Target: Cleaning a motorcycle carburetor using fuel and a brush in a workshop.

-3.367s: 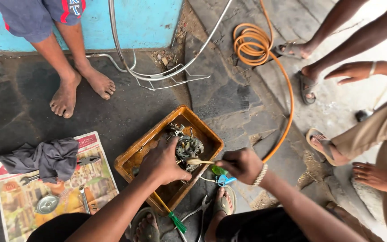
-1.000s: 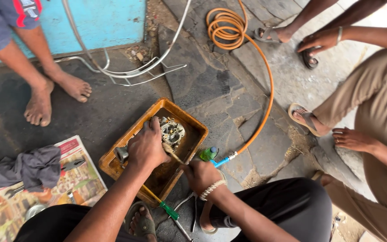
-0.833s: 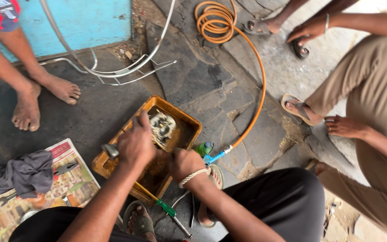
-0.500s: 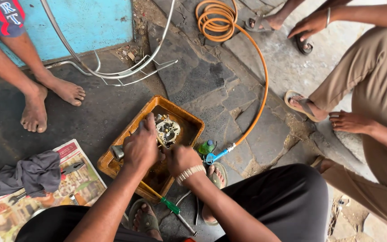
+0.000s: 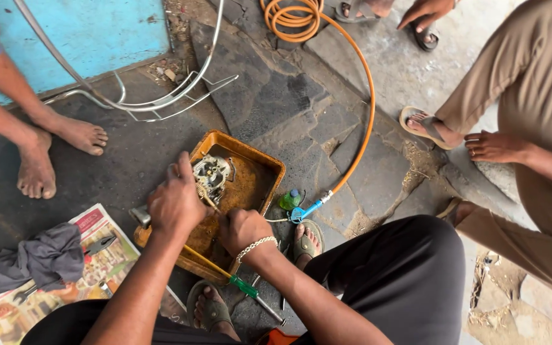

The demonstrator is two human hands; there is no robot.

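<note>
While the left hand point(image 5: 175, 206) grips a grimy grey metal carburettor point(image 5: 211, 174) over a rusty orange metal tray point(image 5: 264, 167), the right hand point(image 5: 243, 230) pinches a thin tool against it.

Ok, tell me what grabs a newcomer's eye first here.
Mid-frame, the left hand and right hand work on a grimy metal engine part in a rusty orange tray on the stone ground. A bright orange hose curves from a coil at the top down to the tray. At lower left, a grey rag lies on newspaper.
</note>
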